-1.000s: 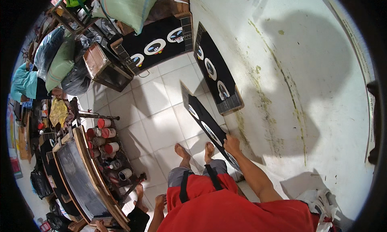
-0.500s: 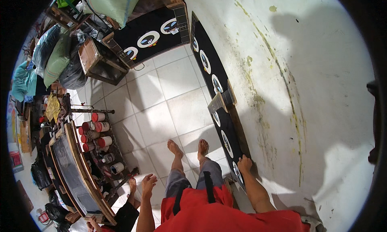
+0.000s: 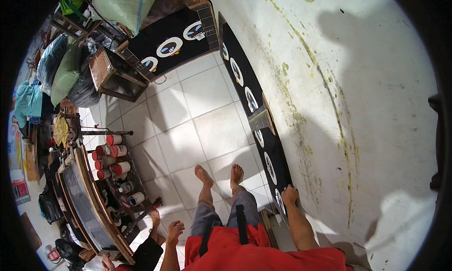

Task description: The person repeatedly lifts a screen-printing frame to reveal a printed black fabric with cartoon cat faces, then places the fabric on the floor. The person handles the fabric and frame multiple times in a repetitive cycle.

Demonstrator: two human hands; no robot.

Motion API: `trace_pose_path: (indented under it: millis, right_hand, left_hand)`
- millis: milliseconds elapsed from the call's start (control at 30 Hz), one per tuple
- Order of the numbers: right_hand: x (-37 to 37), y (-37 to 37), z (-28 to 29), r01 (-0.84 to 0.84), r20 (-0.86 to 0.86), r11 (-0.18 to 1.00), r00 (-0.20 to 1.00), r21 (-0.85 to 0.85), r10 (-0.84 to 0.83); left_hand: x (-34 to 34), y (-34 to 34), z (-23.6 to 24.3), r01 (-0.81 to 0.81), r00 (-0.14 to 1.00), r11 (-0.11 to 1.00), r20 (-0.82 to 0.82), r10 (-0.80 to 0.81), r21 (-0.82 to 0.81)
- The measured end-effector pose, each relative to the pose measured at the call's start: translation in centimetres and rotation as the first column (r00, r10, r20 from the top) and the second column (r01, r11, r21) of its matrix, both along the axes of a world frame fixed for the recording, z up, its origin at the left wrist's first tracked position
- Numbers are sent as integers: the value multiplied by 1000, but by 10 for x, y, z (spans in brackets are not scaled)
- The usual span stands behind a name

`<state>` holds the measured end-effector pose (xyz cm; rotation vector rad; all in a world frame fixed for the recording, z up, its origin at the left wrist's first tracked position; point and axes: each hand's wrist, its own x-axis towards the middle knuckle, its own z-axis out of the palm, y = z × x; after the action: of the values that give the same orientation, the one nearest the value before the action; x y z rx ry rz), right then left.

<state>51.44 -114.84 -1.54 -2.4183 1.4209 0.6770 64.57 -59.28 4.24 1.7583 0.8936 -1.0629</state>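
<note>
My right hand (image 3: 289,194) is closed over the upper edge of a long black panel (image 3: 277,153) printed with white, ring-like cartoon designs. This panel stands on edge along the wall on my right. A second printed black panel (image 3: 241,94) stands beyond it, the two ends meeting or nearly so. Across the far end stands a third printed panel (image 3: 176,30) with dark gridded strips at its ends. My left hand (image 3: 175,232) hangs in the air by my left thigh, fingers loosely bent and apart, holding nothing.
On the left, a shelf carries several red-lidded jars (image 3: 121,168) beside a wooden-framed screen (image 3: 89,209). A wooden stool (image 3: 106,70) and stuffed sacks (image 3: 68,73) stand farther back. A co-worker's hand (image 3: 108,262) and bare foot show at lower left. White tiles (image 3: 183,143) cover the floor.
The near panel has shifted toward the wall, with my right hand on it; its far end now lines up more closely with the second panel. My left hand has lowered slightly.
</note>
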Motion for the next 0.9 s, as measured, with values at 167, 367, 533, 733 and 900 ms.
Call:
trace_pose_path:
  millis: [167, 367, 533, 733, 900]
  right_hand:
    - [7, -4, 2, 0, 35, 1000, 999, -12, 0]
    - [11, -7, -3, 26, 33, 1000, 999, 6, -26]
    - [8, -8, -7, 24, -2, 1000, 1000, -2, -24]
    - [12, -5, -7, 17, -41, 999, 999, -51, -19]
    - [12, -4, -5, 34, -36, 998, 999, -60, -37]
  left_hand:
    - [27, -12, 6, -9, 995, 999, 95, 14, -46]
    - [33, -10, 13, 0, 995, 999, 104, 4, -41]
    - [20, 0, 12, -4, 999, 1000, 44, 3, 21]
    - [10, 7, 10, -60, 998, 998, 9, 60, 28]
    - [18, 5, 9, -60, 997, 998, 46, 60, -7]
